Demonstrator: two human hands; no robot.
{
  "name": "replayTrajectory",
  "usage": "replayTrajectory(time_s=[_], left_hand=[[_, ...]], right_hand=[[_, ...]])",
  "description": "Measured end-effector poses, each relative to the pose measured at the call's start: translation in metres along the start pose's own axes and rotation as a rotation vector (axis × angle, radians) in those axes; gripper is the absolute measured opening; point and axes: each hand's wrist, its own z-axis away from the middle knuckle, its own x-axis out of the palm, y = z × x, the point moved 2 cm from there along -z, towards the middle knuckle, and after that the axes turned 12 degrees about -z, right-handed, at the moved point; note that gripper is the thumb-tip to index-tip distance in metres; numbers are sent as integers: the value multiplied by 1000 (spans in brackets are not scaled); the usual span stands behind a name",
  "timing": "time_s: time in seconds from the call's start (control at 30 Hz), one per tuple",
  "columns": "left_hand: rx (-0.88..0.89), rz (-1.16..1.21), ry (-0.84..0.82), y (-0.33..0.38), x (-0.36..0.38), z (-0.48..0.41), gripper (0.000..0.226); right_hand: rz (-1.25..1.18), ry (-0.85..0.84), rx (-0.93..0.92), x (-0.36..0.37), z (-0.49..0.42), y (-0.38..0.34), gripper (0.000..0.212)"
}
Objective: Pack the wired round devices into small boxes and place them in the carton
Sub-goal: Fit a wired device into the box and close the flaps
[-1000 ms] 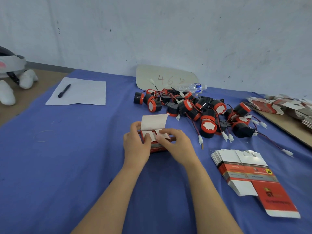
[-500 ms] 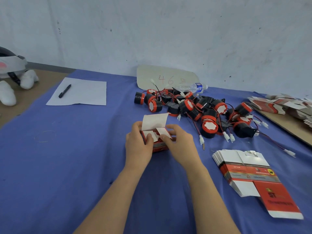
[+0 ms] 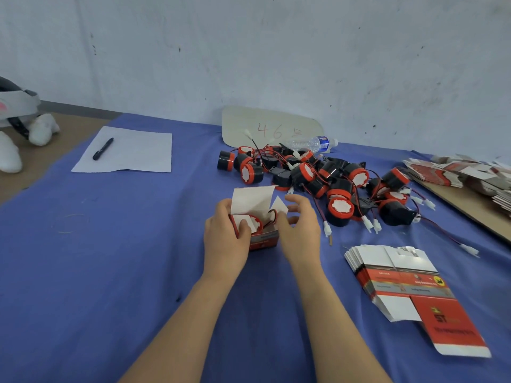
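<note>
Device point(image 3: 253, 223), round, black body with a red rim and white face, lies face-up inside the small box point(image 3: 264, 239), red wires tucked beside it.

Left thumb point(image 3: 244, 227) presses on the white face; the other left fingers wrap the box's far side. Likely reason: to keep device and wires down while the flaps are closed.

Left hand point(image 3: 224, 239) thus grips the box and steadies it on the blue cloth point(image 3: 138, 258).

Right fingers point(image 3: 298, 202) are loosely curled and spread, clasping nothing. The right thumb sits at the small side flap point(image 3: 278, 207); whether it touches, I cannot tell. Right hand point(image 3: 300, 230) is just beside the box, well placed to fold that flap in.

Lid flap point(image 3: 251, 199) stands upright and open, so the box is not yet closed.

Beyond the hands:
- heap of loose devices point(image 3: 318, 178), wires tangled, near enough for the next pick;
- stack of flat boxes point(image 3: 398, 275) to the right, fanned out, probably so one sheet lifts off easily;
- a further pile of flat boxes point(image 3: 456, 172) at far right, on a brown board;
- sheet of paper point(image 3: 132, 156) with a pen point(image 3: 103, 148) on it, far left;
- water bottle point(image 3: 315, 143) lying behind the heap.

Carton: not in view.

Judgement: one box mid-closing, many devices unpacked.
</note>
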Motion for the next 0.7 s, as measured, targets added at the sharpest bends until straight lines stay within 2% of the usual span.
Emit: replayTrajectory(time_s=[0.17,0.3,0.37,0.53,0.7], left_hand=[[4,6,-2,1,0,0,36],[-1,7,-6,1,0,-1,37],[4,-3,-1,0,-1,-1,37],[-4,-18,-2,0,0,-1,37],[-10,-32,-2,0,0,-1,38]], right_hand=[[68,19,-143,1,5,-11,7],[298,55,-283,-2,5,-12,16],[332,62,-307,-4,5,-13,16],[451,64,-198,-8,2,-7,15],[291,-55,-51,-3,-3,-4,11]])
